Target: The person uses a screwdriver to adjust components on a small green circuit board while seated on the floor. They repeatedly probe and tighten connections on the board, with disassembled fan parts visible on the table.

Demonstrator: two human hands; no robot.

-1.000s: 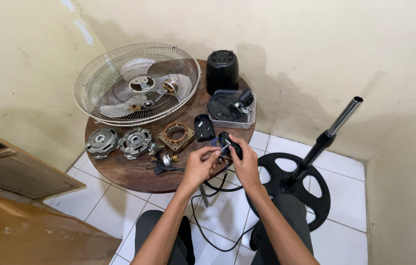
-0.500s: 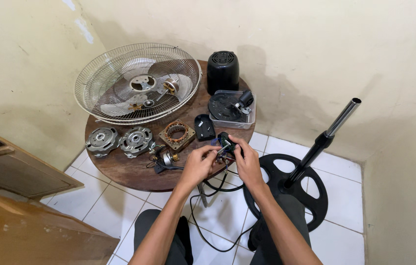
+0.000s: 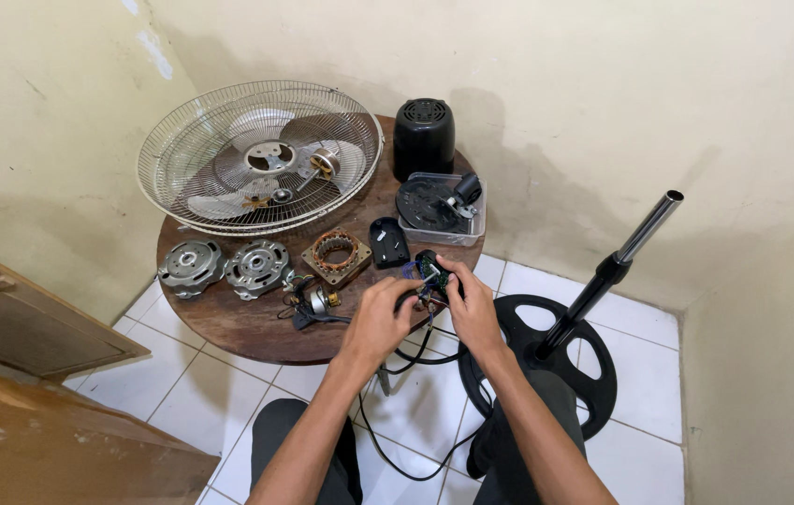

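Here, both of my forearms reach forward from the bottom of the view and meet over the near edge of the round wooden surface (image 3: 228, 327). My left hand (image 3: 380, 318) is curled, fingers bent inward, its grip pinched on the left side of a small switch block (image 3: 429, 273) with coloured wires. My right hand (image 3: 469, 304) comes in from the other side, thumb up on top, its grip closed on the same block. The block sits just above the surface's front rim, near a black cover (image 3: 387, 242) and a copper coil (image 3: 332, 255).

My fingers cover most of the block, so its shape is hard to make out. A black cable (image 3: 397, 447) drops from it and loops between my knees. Behind, a fan guard (image 3: 259, 154) overhangs the surface's far left edge, and the fan stand (image 3: 603, 281) leans at the right.
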